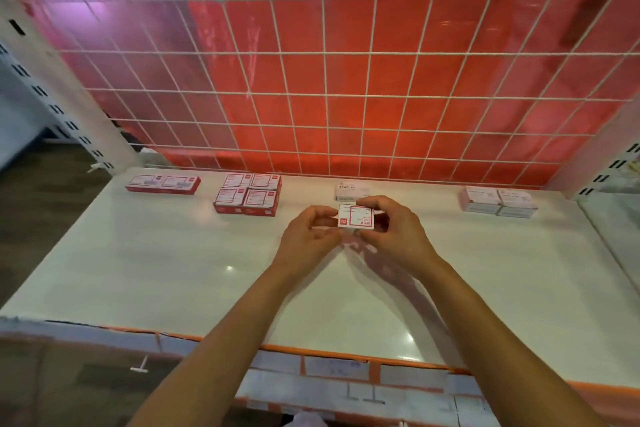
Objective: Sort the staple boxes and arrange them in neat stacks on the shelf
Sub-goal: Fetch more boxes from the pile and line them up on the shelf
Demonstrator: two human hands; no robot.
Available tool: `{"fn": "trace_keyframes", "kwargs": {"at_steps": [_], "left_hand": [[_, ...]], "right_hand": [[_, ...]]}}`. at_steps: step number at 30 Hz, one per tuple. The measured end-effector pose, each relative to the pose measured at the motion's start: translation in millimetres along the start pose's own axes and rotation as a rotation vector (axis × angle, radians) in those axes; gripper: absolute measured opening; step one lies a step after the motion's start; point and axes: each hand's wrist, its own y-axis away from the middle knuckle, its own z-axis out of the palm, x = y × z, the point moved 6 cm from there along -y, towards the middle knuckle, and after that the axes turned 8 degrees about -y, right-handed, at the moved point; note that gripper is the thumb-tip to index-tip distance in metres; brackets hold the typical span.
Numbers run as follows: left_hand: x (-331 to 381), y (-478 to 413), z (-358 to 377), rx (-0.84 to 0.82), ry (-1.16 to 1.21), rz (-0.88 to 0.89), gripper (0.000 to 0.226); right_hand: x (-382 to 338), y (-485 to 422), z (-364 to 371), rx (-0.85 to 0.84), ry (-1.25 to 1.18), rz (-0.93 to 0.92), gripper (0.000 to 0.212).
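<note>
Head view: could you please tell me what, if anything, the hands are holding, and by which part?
A red-and-white staple box: the left hand pinches its left end, the right hand its right end.

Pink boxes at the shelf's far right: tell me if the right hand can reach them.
Probably yes: the shelf between the right hand and the pink boxes lies bare. But it shares a red-and-white box with the left hand, so must let go first.
</note>
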Motion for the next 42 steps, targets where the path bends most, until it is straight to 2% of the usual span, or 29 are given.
{"fn": "trace_keyframes", "kwargs": {"at_steps": [5, 13, 24, 30, 34, 36, 39, 42], "left_hand": [[-10, -1, -7, -0.008, 0.048, -0.05, 0.038], [-6, -7, -24, 0.047, -0.241, 0.029, 0.021], [-4, -8, -49, -0.015, -0.219, 0.077, 0.051], [-12, -3, -82, 0.002, -0.232, 0.089, 0.049], [-21, 0, -101, 0.026, -0.16, 0.096, 0.046], [-29, 0, -108, 0.061, -0.068, 0.061, 0.035], [-40, 2, -112, 0.107, 0.074, -0.018, 0.015], [-44, 7, -109, 0.068, 0.157, -0.073, 0.013]], "right_hand": [[-6, 5, 17, 0.049, -0.083, 0.036, 0.046], [-6, 4, 17, 0.095, -0.054, 0.08, 0.047], [-26, -6, 51, 0.032, -0.095, 0.07, 0.047], [-36, -10, 83, 0.011, -0.062, 0.039, 0.05], [-38, -11, 100, 0.022, -0.006, 0.002, 0.042], [-41, -10, 108, 0.046, -0.018, -0.026, 0.038], [-46, -3, 119, 0.156, -0.071, -0.03, 0.039], [-53, 4, 134, 0.222, -0.121, -0.029, 0.04]]}}
